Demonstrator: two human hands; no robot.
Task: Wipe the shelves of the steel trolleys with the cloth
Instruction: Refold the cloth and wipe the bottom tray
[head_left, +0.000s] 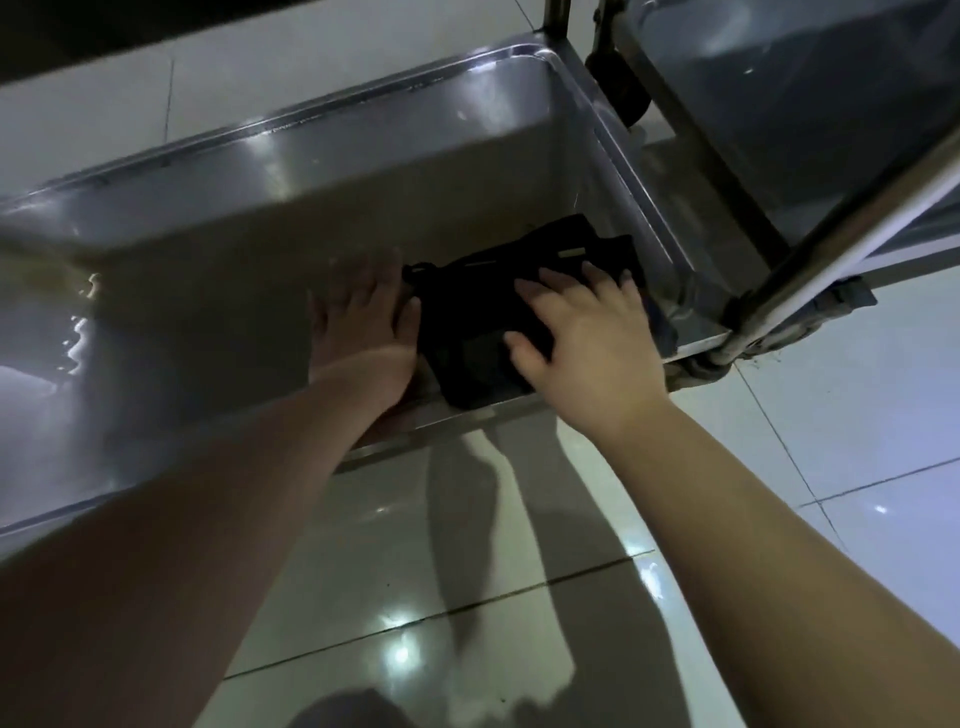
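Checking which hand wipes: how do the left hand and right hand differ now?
The right hand lies on the black cloth, fingers spread; the left hand lies on the steel shelf beside it, fingers together. The left hand is in shadow, the right hand lit. Both are flat and open.

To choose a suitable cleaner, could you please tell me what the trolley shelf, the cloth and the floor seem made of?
The trolley shelf looks like stainless steel, smooth and semi-glossy: grey, with streaky light reflections. The cloth seems soft fabric, black and matt, lying creased; its fibre cannot be told. The floor looks like glazed tile: pale, shiny, with dark joint lines.
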